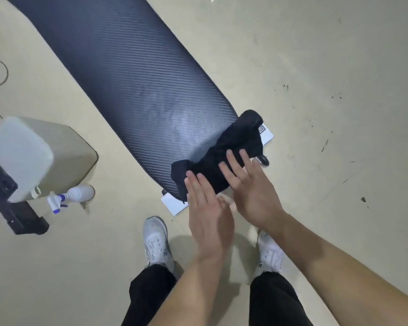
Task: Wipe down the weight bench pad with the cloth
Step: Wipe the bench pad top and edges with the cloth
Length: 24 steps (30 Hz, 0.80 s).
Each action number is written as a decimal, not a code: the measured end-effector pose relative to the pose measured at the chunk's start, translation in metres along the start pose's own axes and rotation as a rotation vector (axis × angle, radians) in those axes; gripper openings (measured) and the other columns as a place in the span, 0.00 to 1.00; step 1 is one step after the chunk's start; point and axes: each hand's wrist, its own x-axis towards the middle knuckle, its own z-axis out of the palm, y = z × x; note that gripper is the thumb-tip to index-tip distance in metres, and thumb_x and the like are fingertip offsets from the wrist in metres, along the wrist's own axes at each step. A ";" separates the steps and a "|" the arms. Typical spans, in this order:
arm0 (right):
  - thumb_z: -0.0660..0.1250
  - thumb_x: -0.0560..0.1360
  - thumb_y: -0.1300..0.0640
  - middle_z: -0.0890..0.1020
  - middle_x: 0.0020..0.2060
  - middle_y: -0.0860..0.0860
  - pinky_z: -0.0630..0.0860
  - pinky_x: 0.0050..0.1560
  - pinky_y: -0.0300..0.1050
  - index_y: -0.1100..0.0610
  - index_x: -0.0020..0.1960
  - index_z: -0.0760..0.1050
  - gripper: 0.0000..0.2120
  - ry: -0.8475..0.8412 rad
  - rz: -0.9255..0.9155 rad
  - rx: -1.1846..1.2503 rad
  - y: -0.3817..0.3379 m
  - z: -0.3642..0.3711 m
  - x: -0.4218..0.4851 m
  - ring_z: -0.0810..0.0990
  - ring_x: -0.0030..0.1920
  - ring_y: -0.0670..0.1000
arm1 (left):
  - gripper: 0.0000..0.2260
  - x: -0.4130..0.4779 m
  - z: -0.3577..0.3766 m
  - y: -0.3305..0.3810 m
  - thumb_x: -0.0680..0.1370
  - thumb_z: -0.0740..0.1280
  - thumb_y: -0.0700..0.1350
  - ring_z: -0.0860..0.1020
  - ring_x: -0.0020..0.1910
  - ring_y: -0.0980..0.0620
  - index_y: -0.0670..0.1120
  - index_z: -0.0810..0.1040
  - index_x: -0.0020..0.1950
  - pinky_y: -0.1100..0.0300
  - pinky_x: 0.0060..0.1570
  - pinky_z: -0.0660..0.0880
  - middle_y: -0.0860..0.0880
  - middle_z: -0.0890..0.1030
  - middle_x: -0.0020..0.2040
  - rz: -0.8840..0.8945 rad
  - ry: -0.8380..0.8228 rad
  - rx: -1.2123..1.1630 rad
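the black cloth [224, 156] is lying bunched across the near end of the ribbed bench pad [127, 78], which is gleaming faintly, perhaps damp. both the left hand [206, 215] and right hand [252, 189] are hovering flat-fingered, gripping nothing. a spray bottle [73, 195] is resting on the scuffed beige floor [327, 67].

Black cloth [224, 151] on bench pad [127, 74], flat hands

Cloth [224, 149] lies across pad [132, 90]; spray bottle [73, 196] on floor [316, 67] left.

Pad [127, 74] surface bare beyond cloth [224, 156]; spray bottle [71, 196] well left.
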 end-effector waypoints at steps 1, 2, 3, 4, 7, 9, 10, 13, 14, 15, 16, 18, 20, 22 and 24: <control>0.66 0.78 0.59 0.56 0.81 0.55 0.55 0.78 0.58 0.54 0.79 0.59 0.32 0.008 -0.101 -0.026 0.002 -0.001 0.002 0.54 0.80 0.62 | 0.30 -0.003 -0.001 -0.003 0.82 0.56 0.41 0.42 0.81 0.51 0.40 0.47 0.81 0.48 0.75 0.63 0.46 0.42 0.82 -0.054 0.037 -0.102; 0.65 0.79 0.59 0.57 0.81 0.53 0.54 0.78 0.59 0.53 0.79 0.60 0.30 0.009 -0.199 -0.067 0.002 -0.002 0.006 0.54 0.80 0.61 | 0.30 -0.004 -0.003 -0.003 0.82 0.55 0.41 0.42 0.80 0.54 0.43 0.46 0.81 0.50 0.74 0.64 0.50 0.40 0.82 -0.113 0.080 -0.213; 0.62 0.81 0.57 0.57 0.81 0.52 0.54 0.78 0.58 0.52 0.79 0.61 0.28 -0.009 -0.305 -0.121 0.001 -0.003 0.012 0.55 0.81 0.60 | 0.29 -0.005 -0.004 -0.004 0.82 0.55 0.41 0.42 0.80 0.56 0.45 0.46 0.81 0.51 0.74 0.64 0.53 0.40 0.82 -0.188 0.135 -0.330; 0.60 0.82 0.56 0.57 0.81 0.52 0.54 0.78 0.57 0.52 0.79 0.61 0.26 -0.034 -0.405 -0.183 -0.003 -0.007 0.018 0.55 0.81 0.60 | 0.29 -0.005 -0.007 -0.001 0.82 0.54 0.40 0.44 0.80 0.57 0.46 0.47 0.81 0.52 0.74 0.63 0.53 0.42 0.82 -0.262 0.196 -0.438; 0.58 0.83 0.51 0.57 0.81 0.53 0.56 0.77 0.58 0.50 0.79 0.61 0.25 -0.134 -0.642 -0.313 -0.014 -0.015 0.047 0.57 0.80 0.60 | 0.25 0.007 -0.013 0.007 0.82 0.54 0.38 0.63 0.76 0.50 0.48 0.59 0.79 0.56 0.70 0.65 0.49 0.61 0.80 -0.638 0.395 -0.737; 0.57 0.83 0.47 0.54 0.82 0.54 0.54 0.78 0.59 0.47 0.81 0.57 0.27 -0.212 -0.710 -0.370 -0.022 -0.022 0.065 0.54 0.81 0.60 | 0.17 0.024 -0.017 0.007 0.81 0.56 0.39 0.76 0.63 0.45 0.48 0.74 0.68 0.56 0.58 0.71 0.47 0.78 0.66 -0.981 0.422 -0.976; 0.56 0.83 0.45 0.51 0.82 0.54 0.51 0.79 0.60 0.46 0.81 0.54 0.29 -0.250 -0.729 -0.405 -0.027 -0.024 0.074 0.51 0.81 0.60 | 0.15 0.032 -0.018 0.004 0.81 0.56 0.40 0.78 0.57 0.44 0.48 0.78 0.62 0.55 0.56 0.72 0.47 0.82 0.60 -1.114 0.401 -1.117; 0.48 0.81 0.42 0.44 0.82 0.57 0.47 0.79 0.60 0.49 0.82 0.47 0.32 -0.329 -0.717 -0.486 -0.043 -0.030 0.087 0.44 0.81 0.60 | 0.12 0.046 -0.019 -0.005 0.78 0.57 0.43 0.80 0.53 0.45 0.56 0.79 0.46 0.48 0.59 0.76 0.50 0.83 0.51 -1.168 0.395 -1.351; 0.43 0.80 0.41 0.44 0.82 0.58 0.47 0.79 0.59 0.50 0.82 0.46 0.32 -0.331 -0.705 -0.489 -0.051 -0.032 0.092 0.44 0.81 0.60 | 0.12 0.049 -0.020 -0.009 0.77 0.57 0.44 0.80 0.52 0.46 0.57 0.78 0.43 0.47 0.60 0.75 0.52 0.83 0.49 -1.129 0.412 -1.361; 0.38 0.79 0.42 0.43 0.82 0.58 0.46 0.80 0.59 0.52 0.83 0.45 0.34 -0.331 -0.676 -0.483 -0.059 -0.034 0.097 0.43 0.81 0.60 | 0.11 0.052 -0.022 -0.015 0.76 0.57 0.45 0.79 0.50 0.47 0.57 0.77 0.41 0.47 0.60 0.75 0.53 0.82 0.46 -1.071 0.430 -1.357; 0.33 0.77 0.42 0.41 0.82 0.58 0.44 0.80 0.58 0.52 0.83 0.44 0.36 -0.330 -0.643 -0.477 -0.068 -0.035 0.104 0.42 0.81 0.60 | 0.10 0.058 -0.024 -0.021 0.74 0.57 0.46 0.78 0.46 0.47 0.54 0.76 0.39 0.47 0.58 0.76 0.54 0.81 0.42 -1.025 0.431 -1.337; 0.29 0.74 0.44 0.38 0.81 0.58 0.41 0.80 0.57 0.53 0.82 0.40 0.37 -0.308 -0.601 -0.482 -0.088 -0.033 0.122 0.38 0.81 0.58 | 0.07 0.072 -0.032 -0.043 0.71 0.56 0.46 0.71 0.39 0.45 0.51 0.71 0.35 0.49 0.47 0.73 0.51 0.72 0.32 -0.906 0.435 -1.287; 0.32 0.75 0.45 0.39 0.81 0.58 0.42 0.80 0.57 0.54 0.82 0.41 0.36 -0.261 -0.576 -0.496 -0.102 -0.031 0.144 0.39 0.81 0.58 | 0.07 0.092 -0.043 -0.066 0.72 0.56 0.44 0.67 0.36 0.45 0.49 0.65 0.33 0.54 0.42 0.68 0.49 0.68 0.31 -0.725 0.396 -1.167; 0.35 0.76 0.44 0.42 0.82 0.58 0.45 0.80 0.56 0.55 0.83 0.44 0.36 -0.215 -0.531 -0.458 -0.113 -0.033 0.168 0.42 0.82 0.57 | 0.12 0.122 -0.062 -0.085 0.77 0.56 0.41 0.70 0.38 0.45 0.46 0.65 0.33 0.53 0.42 0.67 0.49 0.70 0.34 -0.619 0.310 -1.066; 0.36 0.77 0.44 0.40 0.82 0.57 0.43 0.80 0.56 0.55 0.82 0.42 0.36 -0.224 -0.474 -0.419 -0.127 -0.037 0.190 0.40 0.82 0.57 | 0.14 0.148 -0.082 -0.102 0.80 0.53 0.42 0.74 0.44 0.43 0.45 0.68 0.35 0.53 0.43 0.66 0.47 0.73 0.37 -0.555 0.276 -0.966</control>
